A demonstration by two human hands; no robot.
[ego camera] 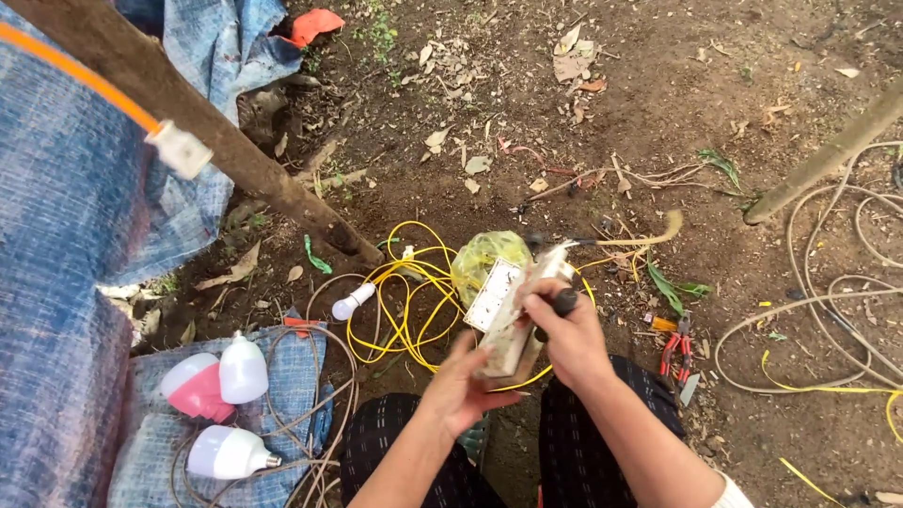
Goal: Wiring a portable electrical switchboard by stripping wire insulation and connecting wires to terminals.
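Note:
My left hand (461, 386) cradles the near end of a long white switch-and-socket board (513, 310) from below. My right hand (564, 334) presses on the board's right side and grips a tool with a black handle (562, 301), its tip hidden against the board. The board is tilted, its far end pointing away from me over a tangle of yellow wire (409, 301). A yellowish plastic bag (484, 254) lies just behind the board. My knees in dark trousers show at the bottom.
Three white bulbs, one with a pink base (202, 386), rest on a blue cloth at lower left. Another bulb (353, 303) lies by the yellow wire. Red-handled pliers (675, 350) lie to the right. Grey cable loops (828, 310) cover the dirt. A wooden pole (226, 141) leans at left.

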